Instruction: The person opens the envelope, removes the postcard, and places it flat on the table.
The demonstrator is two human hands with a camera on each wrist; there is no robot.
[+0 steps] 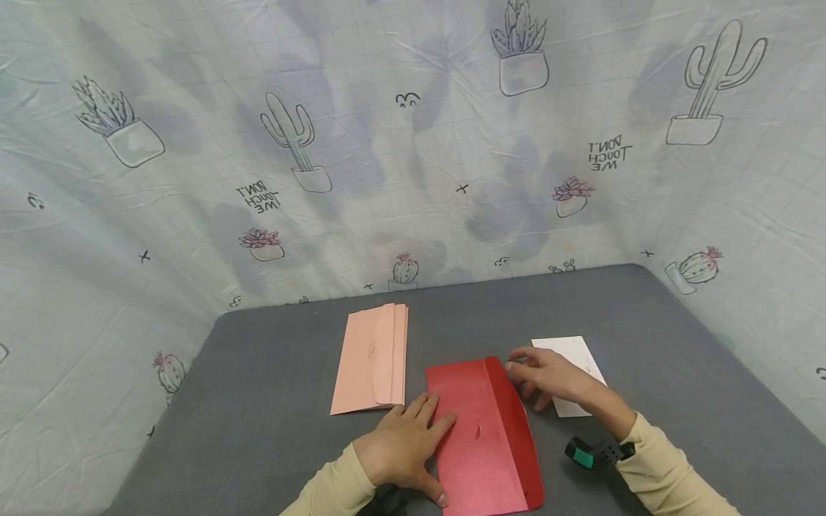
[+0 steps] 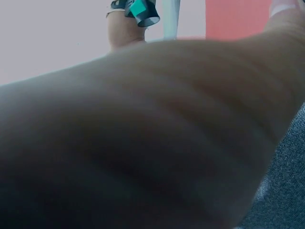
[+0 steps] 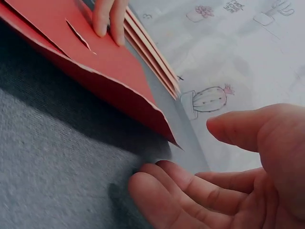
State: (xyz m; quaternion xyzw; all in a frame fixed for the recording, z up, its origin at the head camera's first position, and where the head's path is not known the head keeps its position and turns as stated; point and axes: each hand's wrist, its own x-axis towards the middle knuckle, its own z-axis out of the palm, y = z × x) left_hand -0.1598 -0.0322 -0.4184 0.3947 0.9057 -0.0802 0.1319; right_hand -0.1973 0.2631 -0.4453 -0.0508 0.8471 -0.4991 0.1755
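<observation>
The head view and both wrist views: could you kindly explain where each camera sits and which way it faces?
Head: worn on the head, facing forward and down at a red paper envelope; left hand, right hand and pale-yellow sleeves show.
Left wrist: worn there, facing towards the right wrist's black-and-green device, mostly blocked by the wearer's blurred skin.
Right wrist: worn there, looking past the right hand at the envelope and left fingertips.
Head and right wrist share the envelope and both hands.

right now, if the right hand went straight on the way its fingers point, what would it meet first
Probably the open flap of the red envelope, just ahead of the right hand. The flap's edge stands off the table, so whether the fingers would touch it or slip beneath is unclear.
</observation>
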